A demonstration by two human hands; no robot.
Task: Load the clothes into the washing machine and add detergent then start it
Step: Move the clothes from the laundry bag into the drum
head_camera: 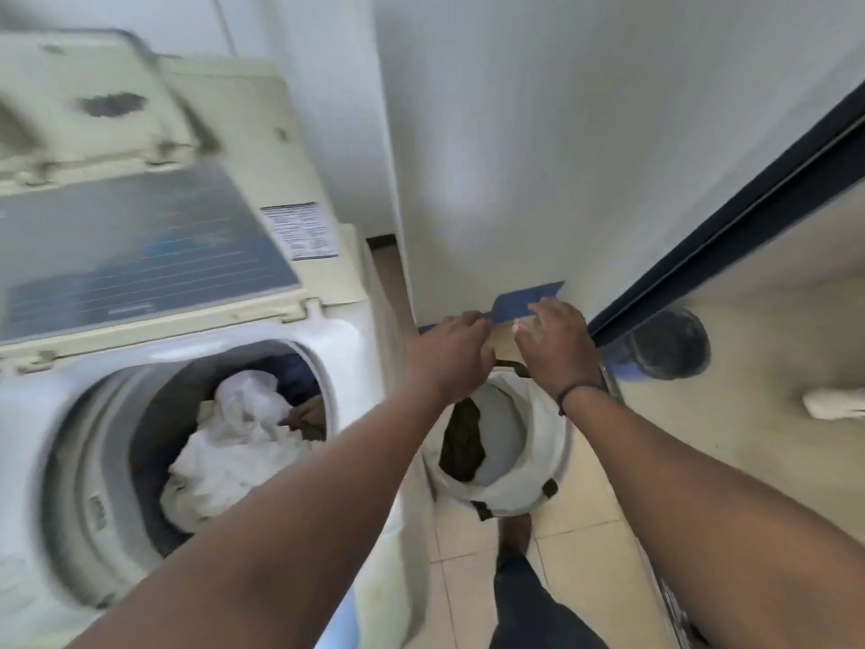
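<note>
While our fingers reach over the far rim of the laundry basket (538,480), the left hand (449,356) curls loosely with its knuckles up, and whether it grips the dark strap (512,365) at the rim we cannot tell, since the fingertips are hidden under the hand; the right hand (554,348) hovers just beside it with fingers spread apart and bent downward, holding nothing we can see; a thin dark band (580,391) circles the right wrist. Below both hands stands the basket, a soft white fabric cylinder with dark strap loops, on the pale tiled floor (575,555); a crumpled olive-brown garment (461,442) lies against its inner left wall. To our left the washing machine (355,367), a top-loader of yellowed cream plastic, has its hinged lid (140,245) raised, the lid's grey tinted panel blurred; in the round steel-grey drum (93,461) lies a rumpled heap of white cloth (234,456) with darker pieces behind it. Beyond the hands a strip of blue tape (524,302) sticks to the foot of the smooth white wall (538,133); to the right a round dark bucket (669,344) sits by a dark door frame (725,241); our bare foot (515,531) and dark trouser leg (529,601) show beneath.
</note>
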